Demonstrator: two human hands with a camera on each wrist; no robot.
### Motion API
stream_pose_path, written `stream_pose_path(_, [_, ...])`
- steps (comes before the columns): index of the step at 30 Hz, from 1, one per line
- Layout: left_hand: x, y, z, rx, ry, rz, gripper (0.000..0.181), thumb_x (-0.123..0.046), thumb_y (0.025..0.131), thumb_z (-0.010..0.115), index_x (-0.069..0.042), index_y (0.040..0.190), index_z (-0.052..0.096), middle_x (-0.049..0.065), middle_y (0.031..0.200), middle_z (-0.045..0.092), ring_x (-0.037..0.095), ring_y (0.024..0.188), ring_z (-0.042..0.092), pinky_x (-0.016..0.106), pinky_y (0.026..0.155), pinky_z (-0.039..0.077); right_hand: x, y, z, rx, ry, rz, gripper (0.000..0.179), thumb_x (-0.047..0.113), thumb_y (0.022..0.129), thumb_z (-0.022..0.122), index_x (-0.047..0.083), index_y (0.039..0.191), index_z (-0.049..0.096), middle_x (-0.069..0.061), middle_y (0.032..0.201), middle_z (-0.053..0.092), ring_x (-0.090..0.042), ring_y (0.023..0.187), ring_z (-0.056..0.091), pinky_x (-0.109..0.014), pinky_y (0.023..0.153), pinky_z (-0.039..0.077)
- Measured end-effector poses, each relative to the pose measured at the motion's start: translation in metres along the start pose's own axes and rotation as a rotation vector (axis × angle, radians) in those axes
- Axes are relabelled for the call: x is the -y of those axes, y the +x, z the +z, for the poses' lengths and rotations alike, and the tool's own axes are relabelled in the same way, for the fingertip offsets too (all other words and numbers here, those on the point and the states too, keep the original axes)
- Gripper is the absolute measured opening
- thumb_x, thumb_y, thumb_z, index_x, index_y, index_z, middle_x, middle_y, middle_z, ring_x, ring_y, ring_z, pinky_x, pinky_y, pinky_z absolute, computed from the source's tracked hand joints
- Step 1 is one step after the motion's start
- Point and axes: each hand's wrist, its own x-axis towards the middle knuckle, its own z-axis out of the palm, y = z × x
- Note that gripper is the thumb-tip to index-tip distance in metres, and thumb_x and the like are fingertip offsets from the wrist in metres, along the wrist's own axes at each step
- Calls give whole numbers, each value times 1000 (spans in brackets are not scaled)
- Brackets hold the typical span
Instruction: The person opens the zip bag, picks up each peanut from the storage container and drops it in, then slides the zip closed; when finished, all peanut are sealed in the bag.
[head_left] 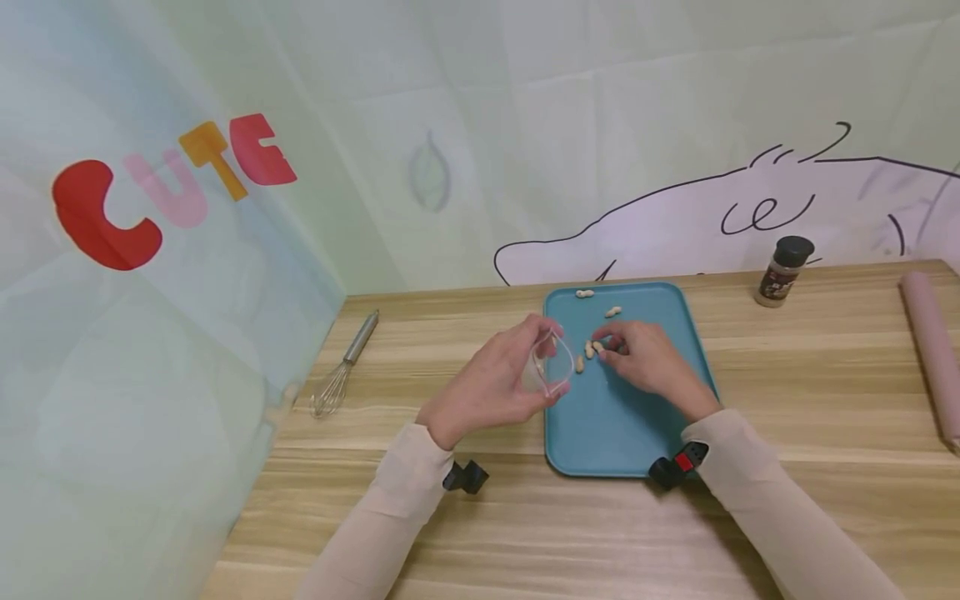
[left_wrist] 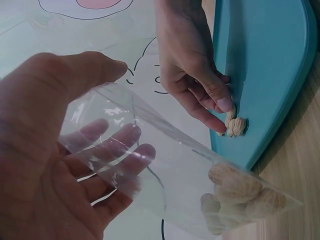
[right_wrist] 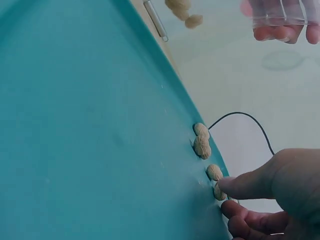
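Note:
My left hand [head_left: 491,379] holds a clear plastic bag [left_wrist: 165,135] by its mouth, thumb on one side and fingers on the other, so the mouth gapes. Several peanuts in their shells [left_wrist: 240,190] lie in the bag's low end. Over the blue tray [head_left: 615,433], my right hand [head_left: 648,357] pinches a peanut [head_left: 597,346] between thumb and fingertips. Another peanut [head_left: 588,351] lies right beside it, and one more [head_left: 580,364] is a little nearer the bag. Farther back on the tray are two other peanuts, one near the far rim [head_left: 584,293].
A whisk [head_left: 345,367] lies on the wooden table [head_left: 495,508] at left. Behind the tray to the right stands a black-capped spice jar [head_left: 782,272]. A pinkish roll [head_left: 930,358] lies along the right side. Printed cloth [head_left: 450,100] hangs at the back and left.

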Motion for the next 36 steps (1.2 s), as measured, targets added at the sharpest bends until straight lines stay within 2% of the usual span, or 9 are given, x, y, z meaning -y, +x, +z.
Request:
stream_pose_path(5, [0, 0, 0, -4, 10, 4, 54, -21, 93, 84, -7, 134, 53, 3, 109, 65, 24, 103, 67, 36, 94, 58, -2, 1, 2, -16, -6, -1, 27, 8, 101, 69, 1, 127, 75, -21, 108, 78, -29, 90, 70, -47, 81, 54])
stream_pose_path(8, [0, 0, 1, -6, 17, 6, 53, -22, 93, 83, -7, 134, 53, 2, 109, 65, 20, 102, 65, 35, 94, 58, -2, 1, 3, -25, -1, -1, 26, 7, 101, 69, 1, 125, 76, -20, 104, 78, -27, 86, 69, -42, 77, 52])
stream_pose_path(12, [0, 1, 1, -5, 17, 6, 53, -22, 93, 83, -6, 134, 53, 3, 108, 64, 21, 101, 66, 35, 94, 58, -2, 0, 2, -24, 9, 9, 26, 6, 101, 67, 0, 125, 75, -19, 102, 78, -25, 83, 67, -35, 72, 49])
stream_pose_path(17, [-1, 0, 1, -2, 17, -3, 53, -23, 93, 83, -10, 133, 53, 2, 108, 63, 22, 100, 66, 36, 93, 58, -2, 0, 2, -37, 6, 12, 25, 6, 100, 67, -1, 123, 76, -20, 100, 79, -27, 83, 68, -34, 71, 48])
stream_pose_path(23, [-1, 0, 1, 0, 24, -7, 53, -23, 93, 83, -8, 134, 53, 2, 108, 64, 19, 99, 65, 35, 93, 58, -1, -1, 0, -73, 18, 17, 27, 6, 101, 66, -2, 125, 74, -20, 98, 77, -25, 78, 65, -30, 67, 46])
stream_pose_path(28, [0, -1, 0, -1, 8, -5, 53, -22, 93, 83, -8, 134, 53, 4, 109, 65, 26, 103, 68, 37, 94, 58, 6, -2, -7, -122, 34, -10, 25, 5, 99, 65, 0, 123, 73, -19, 94, 76, -24, 75, 63, -31, 66, 45])
stream_pose_path(36, [0, -1, 1, -14, 12, -1, 51, -23, 92, 84, -8, 132, 54, 4, 110, 68, 15, 103, 67, 36, 95, 60, 25, -6, -21, -151, 95, -7, 25, 9, 101, 67, 3, 124, 71, -16, 95, 75, -25, 82, 67, -32, 68, 47])
